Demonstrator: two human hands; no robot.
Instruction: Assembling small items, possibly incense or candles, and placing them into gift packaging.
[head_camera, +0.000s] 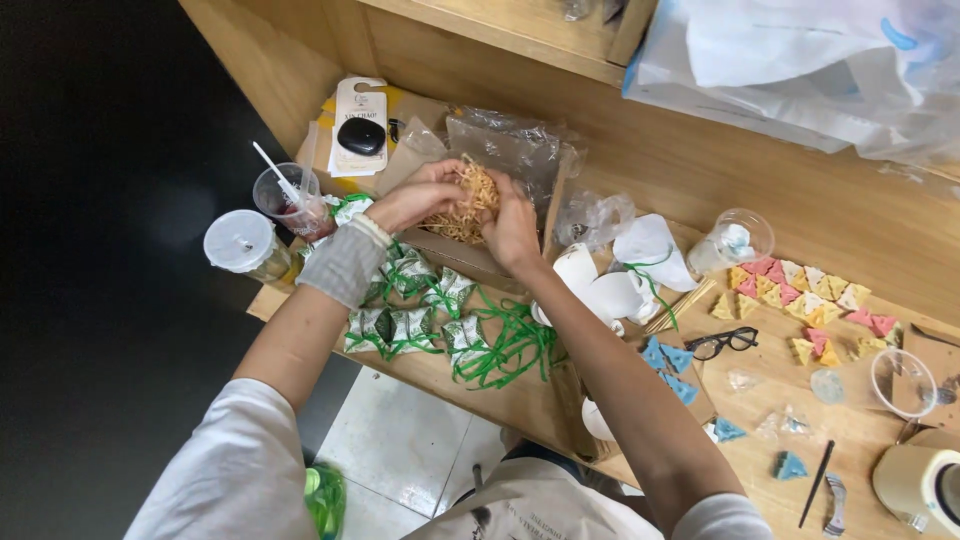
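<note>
Head cam: both hands up at the back of the wooden table (760, 400), working a wad of tan shredded paper filler (470, 205). Left hand (412, 203), w/ a grey wrist band, curls its fingers round the wad's left side; right hand (512, 228) clamps it from the right. Wad sits between the palms, over a cardboard box (455, 255) and in front of a crinkled clear plastic bag (515, 150). Just below: green-ribboned little packets (420, 310) in a pile. Off right, well apart: pink, yellow & white triangle pieces (800, 290), black glasses (722, 343). Far left: two lidded plastic cups (262, 225).
</note>
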